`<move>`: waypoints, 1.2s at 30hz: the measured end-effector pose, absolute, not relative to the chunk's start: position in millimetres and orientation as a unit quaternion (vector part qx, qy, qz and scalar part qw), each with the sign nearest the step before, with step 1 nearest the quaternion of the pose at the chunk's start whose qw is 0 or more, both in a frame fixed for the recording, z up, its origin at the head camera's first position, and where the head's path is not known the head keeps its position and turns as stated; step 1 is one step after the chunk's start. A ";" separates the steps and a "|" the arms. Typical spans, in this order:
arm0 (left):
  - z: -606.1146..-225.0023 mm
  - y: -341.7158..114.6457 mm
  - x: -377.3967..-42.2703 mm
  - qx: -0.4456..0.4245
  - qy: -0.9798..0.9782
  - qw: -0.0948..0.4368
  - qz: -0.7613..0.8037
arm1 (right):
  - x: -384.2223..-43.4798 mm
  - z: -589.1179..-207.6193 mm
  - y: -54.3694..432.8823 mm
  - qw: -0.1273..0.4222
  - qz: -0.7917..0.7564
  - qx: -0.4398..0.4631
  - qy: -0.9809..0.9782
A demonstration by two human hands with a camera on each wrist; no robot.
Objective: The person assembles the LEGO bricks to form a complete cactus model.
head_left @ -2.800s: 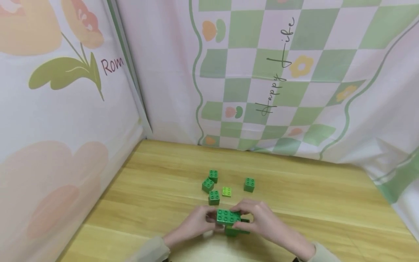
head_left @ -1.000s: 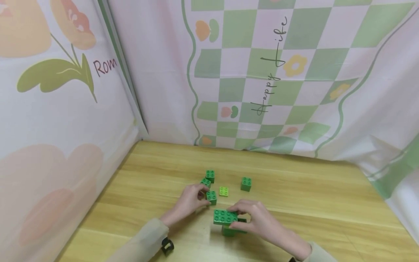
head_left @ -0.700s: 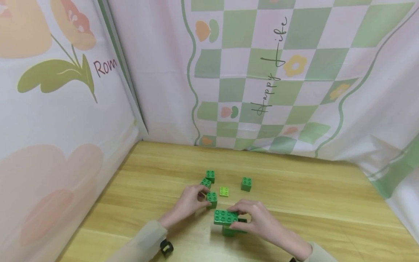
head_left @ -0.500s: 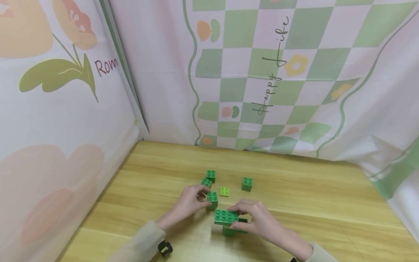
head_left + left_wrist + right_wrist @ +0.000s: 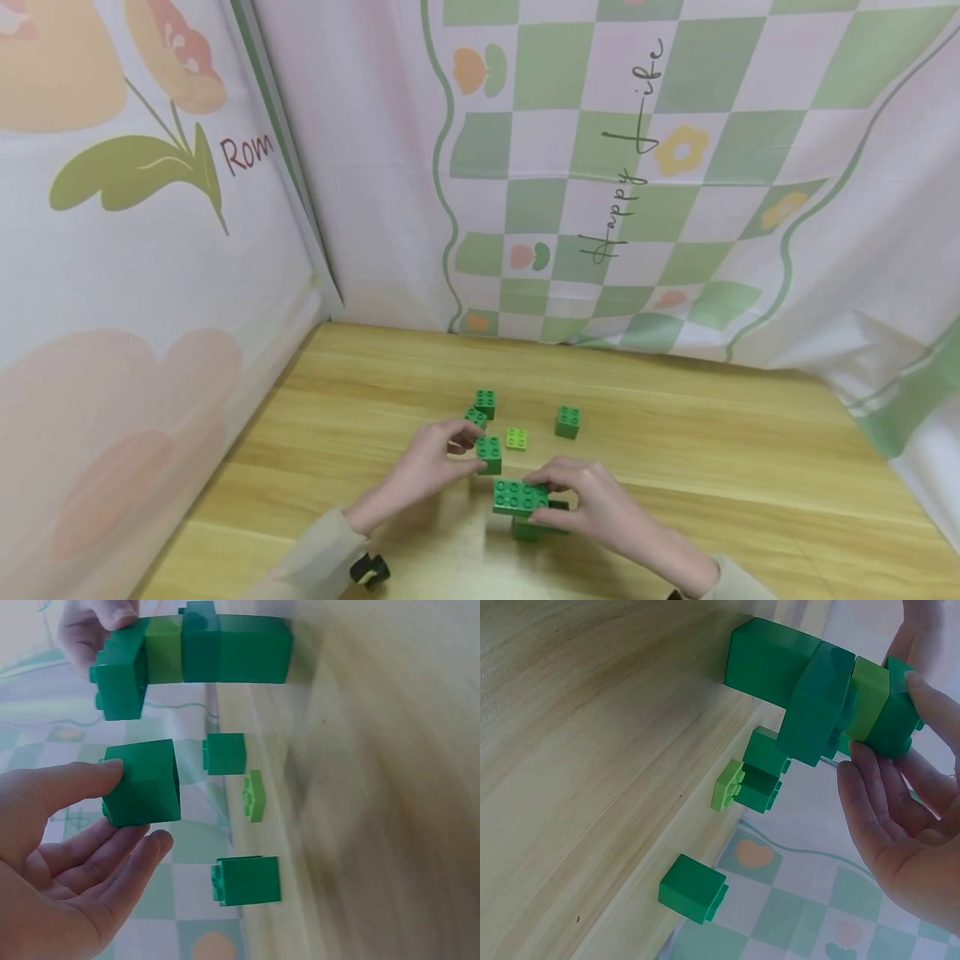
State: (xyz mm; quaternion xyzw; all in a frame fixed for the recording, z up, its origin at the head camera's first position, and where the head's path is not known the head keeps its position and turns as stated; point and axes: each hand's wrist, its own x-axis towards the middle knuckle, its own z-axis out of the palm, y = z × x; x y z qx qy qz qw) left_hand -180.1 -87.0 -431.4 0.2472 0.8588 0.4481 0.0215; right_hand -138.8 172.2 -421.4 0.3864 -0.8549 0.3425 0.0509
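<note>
My left hand (image 5: 429,468) pinches a dark green square building brick (image 5: 489,455) between thumb and fingers. The left wrist view shows this brick (image 5: 146,784) lifted off the table, its studs facing up. My right hand (image 5: 592,504) grips the top of a brick stack (image 5: 517,496), just right of and nearer than the held brick. Seen from the right wrist, that stack has a dark green base brick (image 5: 769,664), another dark green brick over it, a lime layer (image 5: 868,705), and a dark green eight-stud brick on top, where the fingers hold.
Two dark green square bricks (image 5: 485,403) sit close together behind my left hand. A thin lime four-stud plate (image 5: 516,438) lies to their right, and another dark green brick (image 5: 567,422) stands farther right. Patterned cloth (image 5: 540,167) hangs along the back of the wooden table (image 5: 712,433).
My left hand has left the stack, reached to the nearest loose brick, taken hold of it and raised it slightly. My right hand keeps its grip on the stack.
</note>
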 end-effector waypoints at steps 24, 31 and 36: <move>-402.6 -87.7 -161.0 0.271 0.841 0.012 0.468 | -138.7 -421.1 172.9 0.038 0.350 0.376 -0.857; -400.5 -88.6 -157.3 0.272 0.834 0.038 0.479 | -138.9 -420.2 172.7 0.037 0.354 0.382 -0.853; -400.1 -88.8 -153.5 0.270 0.830 0.057 0.484 | -138.8 -420.2 172.6 0.033 0.356 0.382 -0.852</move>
